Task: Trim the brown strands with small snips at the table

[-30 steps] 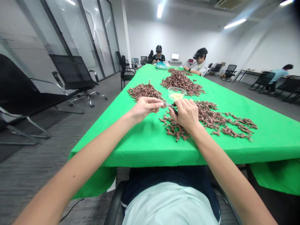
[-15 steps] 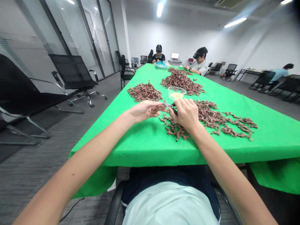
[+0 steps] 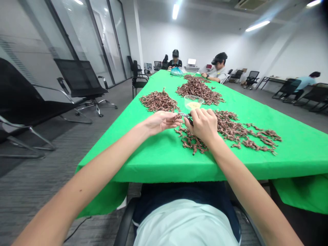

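Note:
My left hand [image 3: 162, 122] pinches a small, brown, knobbly piece [image 3: 177, 117] that looks like dried root. In my right hand [image 3: 205, 123] is a hand tool with metal jaws and dark handles, like pliers [image 3: 189, 118]; the fingers cover much of it. The jaws point left and meet the piece at my left fingertips. Just beyond my hands stands a clear plastic bowl [image 3: 194, 99] with pale yellowish bits in it. A small heap of brown pieces [image 3: 192, 140] lies below my right hand, and another heap [image 3: 159, 101] is beyond my left.
Green cloth covers the long table [image 3: 153, 160]. More brown pieces spread to the right [image 3: 238, 131], and a bigger pile [image 3: 201, 89] lies farther back. A blue bag [image 3: 176, 71] and two people sit at the far end. Black chairs [image 3: 79, 78] stand to the left.
My left fingers have shifted slightly around the brown piece at the jaws. My right hand keeps its grip and place.

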`<action>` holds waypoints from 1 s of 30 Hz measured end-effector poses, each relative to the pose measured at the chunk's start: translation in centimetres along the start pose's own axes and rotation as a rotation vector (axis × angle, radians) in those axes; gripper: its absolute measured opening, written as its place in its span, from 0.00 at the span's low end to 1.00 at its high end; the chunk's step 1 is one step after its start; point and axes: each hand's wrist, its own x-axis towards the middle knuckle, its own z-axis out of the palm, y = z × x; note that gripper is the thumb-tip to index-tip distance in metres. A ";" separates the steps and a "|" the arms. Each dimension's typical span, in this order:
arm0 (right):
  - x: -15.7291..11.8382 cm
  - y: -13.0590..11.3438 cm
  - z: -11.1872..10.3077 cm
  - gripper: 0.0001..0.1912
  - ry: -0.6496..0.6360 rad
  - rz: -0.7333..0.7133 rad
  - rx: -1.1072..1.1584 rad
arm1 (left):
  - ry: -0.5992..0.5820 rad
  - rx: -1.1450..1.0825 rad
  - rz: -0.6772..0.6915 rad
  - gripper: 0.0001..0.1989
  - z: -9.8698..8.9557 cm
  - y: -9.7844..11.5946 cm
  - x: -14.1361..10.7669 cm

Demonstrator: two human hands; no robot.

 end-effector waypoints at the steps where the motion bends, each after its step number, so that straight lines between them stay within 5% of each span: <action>1: 0.0 0.0 0.0 0.21 0.002 0.005 -0.007 | 0.004 -0.008 0.008 0.08 0.1 -0.1 0.0; 10: 0.0 -0.4 0.0 0.21 0.002 0.027 -0.020 | 0.018 -0.019 0.066 0.02 0.5 -0.3 -0.2; 30: -0.1 -0.9 0.4 0.22 0.061 0.169 0.100 | 0.105 0.141 0.338 0.20 0.7 -1.2 0.1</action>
